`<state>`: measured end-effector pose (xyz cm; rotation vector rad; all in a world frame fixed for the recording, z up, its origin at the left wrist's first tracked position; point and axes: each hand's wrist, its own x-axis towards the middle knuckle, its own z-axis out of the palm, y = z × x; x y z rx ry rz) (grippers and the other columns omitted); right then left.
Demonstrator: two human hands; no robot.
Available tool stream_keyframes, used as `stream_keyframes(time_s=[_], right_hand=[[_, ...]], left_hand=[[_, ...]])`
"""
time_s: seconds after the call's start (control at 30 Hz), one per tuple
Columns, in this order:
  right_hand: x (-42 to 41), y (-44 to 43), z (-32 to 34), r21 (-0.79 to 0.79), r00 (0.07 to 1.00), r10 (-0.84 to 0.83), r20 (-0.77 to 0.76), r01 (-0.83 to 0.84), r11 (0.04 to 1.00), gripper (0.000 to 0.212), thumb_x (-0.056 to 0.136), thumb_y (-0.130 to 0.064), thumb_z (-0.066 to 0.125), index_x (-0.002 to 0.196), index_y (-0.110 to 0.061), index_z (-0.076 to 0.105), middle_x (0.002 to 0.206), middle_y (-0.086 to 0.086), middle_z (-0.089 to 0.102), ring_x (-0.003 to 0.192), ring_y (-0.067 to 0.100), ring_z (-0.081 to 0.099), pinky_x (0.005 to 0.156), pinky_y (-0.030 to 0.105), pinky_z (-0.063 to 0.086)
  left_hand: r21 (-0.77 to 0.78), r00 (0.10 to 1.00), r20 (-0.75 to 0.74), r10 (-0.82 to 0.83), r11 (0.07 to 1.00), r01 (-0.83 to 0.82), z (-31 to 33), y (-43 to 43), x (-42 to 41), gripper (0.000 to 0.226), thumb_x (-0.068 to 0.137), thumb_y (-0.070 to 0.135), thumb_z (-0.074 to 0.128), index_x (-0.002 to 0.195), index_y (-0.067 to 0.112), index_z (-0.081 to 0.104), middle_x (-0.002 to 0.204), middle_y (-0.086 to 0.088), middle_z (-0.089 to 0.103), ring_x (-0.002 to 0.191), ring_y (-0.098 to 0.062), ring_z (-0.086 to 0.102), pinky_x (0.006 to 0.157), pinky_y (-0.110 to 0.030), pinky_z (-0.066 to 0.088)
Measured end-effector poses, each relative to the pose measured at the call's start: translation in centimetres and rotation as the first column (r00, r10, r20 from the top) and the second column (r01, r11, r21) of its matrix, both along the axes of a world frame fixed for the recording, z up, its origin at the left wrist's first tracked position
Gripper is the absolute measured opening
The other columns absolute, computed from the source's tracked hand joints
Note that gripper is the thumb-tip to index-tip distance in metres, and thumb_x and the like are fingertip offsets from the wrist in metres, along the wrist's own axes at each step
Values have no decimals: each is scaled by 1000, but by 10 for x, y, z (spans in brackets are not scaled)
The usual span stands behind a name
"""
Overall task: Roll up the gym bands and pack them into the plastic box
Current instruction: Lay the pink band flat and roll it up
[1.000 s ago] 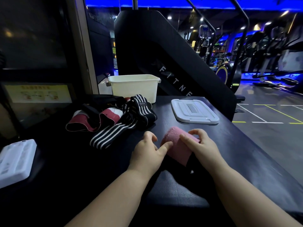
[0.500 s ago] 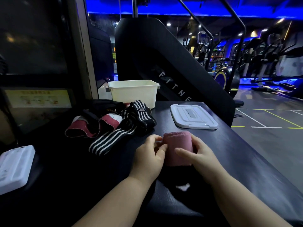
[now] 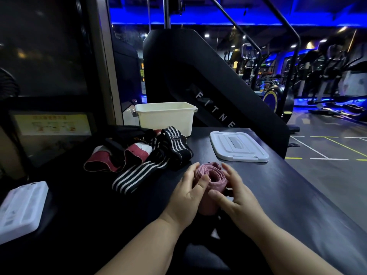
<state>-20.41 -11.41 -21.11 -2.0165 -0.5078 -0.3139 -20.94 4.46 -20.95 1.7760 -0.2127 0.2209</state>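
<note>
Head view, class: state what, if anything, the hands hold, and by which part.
Both hold the pink band, already rolled: the left hand grips the roll's left side, the right hand its right side.

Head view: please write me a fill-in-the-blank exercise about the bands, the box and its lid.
1. The left hand and the right hand hold a rolled band of ____ colour.
2. The lid lies to the ____ of the plastic box.
3. The black band has ____ stripes.
Missing words: pink; right; white.
</note>
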Motion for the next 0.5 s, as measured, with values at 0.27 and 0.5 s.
stream_keyframes(time_s=[0.27,0.5], right_hand=[[5,-4,2,74,999,-9,-40,12,997,98,43,-66,86,130,-46,46,117,-13,56,96,2,61,82,15,50],[5,-7,2,137,996,-3,-94,16,990,84,37,-57,93,106,-34,52,110,-9,66,99,-4,62,80,9,45]], left_hand=[[-124,980,-86,-180,978,169,7,7,1,62,69,56,58,127,33,58,134,4,58,126,-8,52,113,-38,36],[-289,920,-122,-373,900,327,1,11,4,69,68,35,70,132,21,50,127,-8,64,121,-22,59,108,-38,43]])
